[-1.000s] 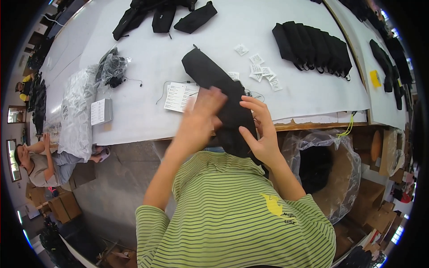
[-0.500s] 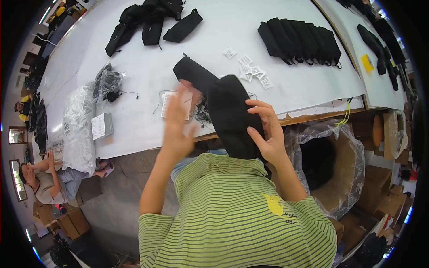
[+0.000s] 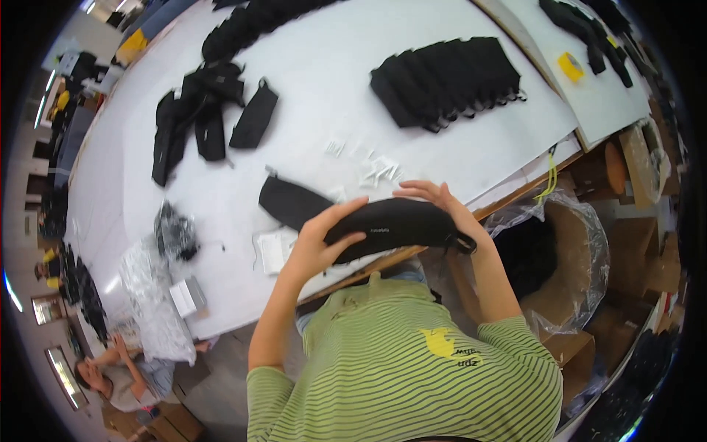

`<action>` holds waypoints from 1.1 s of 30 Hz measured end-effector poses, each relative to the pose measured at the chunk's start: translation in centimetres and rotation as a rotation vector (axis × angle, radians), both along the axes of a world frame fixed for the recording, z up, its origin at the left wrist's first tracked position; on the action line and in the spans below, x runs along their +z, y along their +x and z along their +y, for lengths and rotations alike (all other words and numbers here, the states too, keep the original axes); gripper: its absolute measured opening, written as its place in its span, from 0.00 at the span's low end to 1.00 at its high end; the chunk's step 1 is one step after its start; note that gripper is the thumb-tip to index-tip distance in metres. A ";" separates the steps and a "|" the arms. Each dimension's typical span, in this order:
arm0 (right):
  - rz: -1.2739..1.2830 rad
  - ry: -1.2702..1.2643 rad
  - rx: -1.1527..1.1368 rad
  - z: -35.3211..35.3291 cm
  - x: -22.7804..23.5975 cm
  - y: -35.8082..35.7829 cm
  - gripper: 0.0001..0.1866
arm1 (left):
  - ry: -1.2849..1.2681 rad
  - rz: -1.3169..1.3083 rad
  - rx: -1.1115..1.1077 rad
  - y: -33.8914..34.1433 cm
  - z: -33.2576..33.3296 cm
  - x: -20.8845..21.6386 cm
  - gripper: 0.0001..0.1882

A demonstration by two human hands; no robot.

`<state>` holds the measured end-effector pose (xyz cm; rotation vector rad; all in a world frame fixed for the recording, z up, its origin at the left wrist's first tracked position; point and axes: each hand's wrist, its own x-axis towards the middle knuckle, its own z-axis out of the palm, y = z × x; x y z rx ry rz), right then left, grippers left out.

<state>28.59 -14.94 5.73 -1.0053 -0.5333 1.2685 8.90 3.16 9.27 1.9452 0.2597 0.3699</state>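
Observation:
A black fabric pouch (image 3: 394, 228) lies crosswise in front of me, between both hands, with a small loop at its right end. My left hand (image 3: 324, 239) grips its left end, the thumb over the near face. My right hand (image 3: 440, 205) rests along the far edge toward the right end, its fingers curved over the cloth; the thumb is hidden. Beyond my left fingers, a second black pouch (image 3: 289, 199) rests on the white table (image 3: 309, 118). White printed paper (image 3: 274, 252) sits beside that pouch, partly covered.
Small white labels (image 3: 379, 171) are scattered beyond my hands. A row of overlapping black pouches (image 3: 449, 81) lies far right, a loose pile (image 3: 199, 110) far left. Left are clear plastic bags (image 3: 151, 295) and a white box (image 3: 188, 297). A plastic-lined carton (image 3: 571, 258) stands right; a person (image 3: 121, 376) sits left.
The pouch has turned from upright to crosswise. My left hand, blurred and off it before, now grips its left end. My right hand has moved to the far edge. The view has swung.

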 end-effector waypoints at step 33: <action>-0.892 -0.519 -0.718 -1.1 -5.2 43.8 0.37 | -0.586 0.456 0.700 29.4 5.5 -10.2 0.33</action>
